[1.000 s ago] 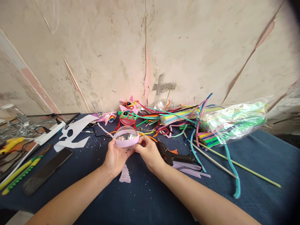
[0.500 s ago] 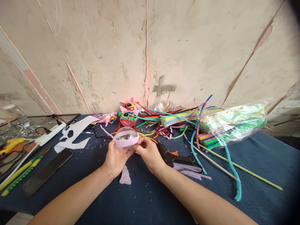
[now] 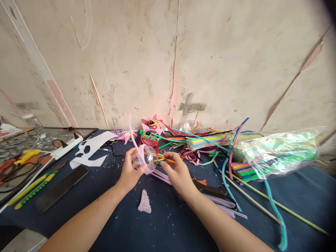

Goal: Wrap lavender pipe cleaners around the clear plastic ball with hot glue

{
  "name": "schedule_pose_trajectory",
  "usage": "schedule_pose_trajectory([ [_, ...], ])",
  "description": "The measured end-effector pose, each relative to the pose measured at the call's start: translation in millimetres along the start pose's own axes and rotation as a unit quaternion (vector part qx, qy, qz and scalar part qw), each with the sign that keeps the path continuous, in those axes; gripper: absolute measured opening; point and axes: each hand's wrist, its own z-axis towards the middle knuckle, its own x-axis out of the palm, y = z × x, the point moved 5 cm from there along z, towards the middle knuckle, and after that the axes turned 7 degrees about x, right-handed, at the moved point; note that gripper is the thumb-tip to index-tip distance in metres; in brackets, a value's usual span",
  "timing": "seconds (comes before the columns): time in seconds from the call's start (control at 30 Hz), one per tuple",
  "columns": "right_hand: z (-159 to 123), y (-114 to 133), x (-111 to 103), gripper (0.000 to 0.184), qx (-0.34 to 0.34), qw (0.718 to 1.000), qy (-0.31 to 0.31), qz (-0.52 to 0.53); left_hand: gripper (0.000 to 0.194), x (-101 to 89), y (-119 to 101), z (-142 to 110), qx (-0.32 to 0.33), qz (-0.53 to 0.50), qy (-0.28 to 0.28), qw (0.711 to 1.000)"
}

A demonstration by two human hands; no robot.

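Observation:
A clear plastic ball [image 3: 152, 158] with a band of lilac pipe cleaner [image 3: 144, 157] around it is in my left hand [image 3: 130, 172], thumb in front and fingers behind. The band stands tilted, and one loose end of it sticks up past my fingers. Just right of the ball is my right hand [image 3: 177, 172], fingers curved and apart, with nothing visible between them. Below the hands lies a pink ribbed fabric-like piece [image 3: 144, 202], wide at its lower end. Lilac pipe cleaners [image 3: 161, 176] pass behind my right hand. Partly behind that wrist rests a black glue gun [image 3: 210, 189].
Decorated pipe-cleaner figures [image 3: 151, 134] stand by the wall. Bundled pipe cleaners [image 3: 207, 140] and a plastic bag of them [image 3: 278, 150] fill the right. At left are a phone [image 3: 63, 187], pliers [image 3: 39, 185], cut white paper [image 3: 91, 148] and a power strip [image 3: 67, 147].
The ball has turned in my left hand, so its band went from level to steeply tilted. My right hand has drawn off the ball to the right. The view has shifted slightly.

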Motion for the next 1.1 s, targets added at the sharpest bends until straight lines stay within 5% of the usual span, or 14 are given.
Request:
schedule_pose_trajectory([
  [0.17,-8.9,5.5,10.8,0.042,-0.077,0.993,0.060,-0.060,0.067,2.2,-10.9,-7.5,0.101,0.090,0.021,0.991],
  [0.33,-11.3,13.3,10.7,0.025,-0.093,0.989,0.086,-0.070,0.065,7.7,-17.1,-11.3,0.189,0.206,0.070,0.958],
  [0.47,-10.9,15.6,11.8,0.010,-0.072,0.988,0.127,-0.041,0.067,10.8,-17.9,-12.5,0.206,0.266,0.099,0.936],
  [0.8,-5.3,-5.1,13.8,0.018,0.010,0.992,0.127,0.009,0.069,9.4,-15.8,-10.0,0.189,0.258,0.113,0.941],
  [1.0,-8.3,2.7,14.6,0.023,-0.029,0.990,0.138,-0.010,0.072,12.2,-17.0,-13.6,0.269,0.387,0.138,0.871],
  [1.1,-9.7,7.8,12.4,0.016,-0.059,0.990,0.122,-0.026,0.073,13.4,-18.1,-16.2,0.289,0.402,0.138,0.858],
])
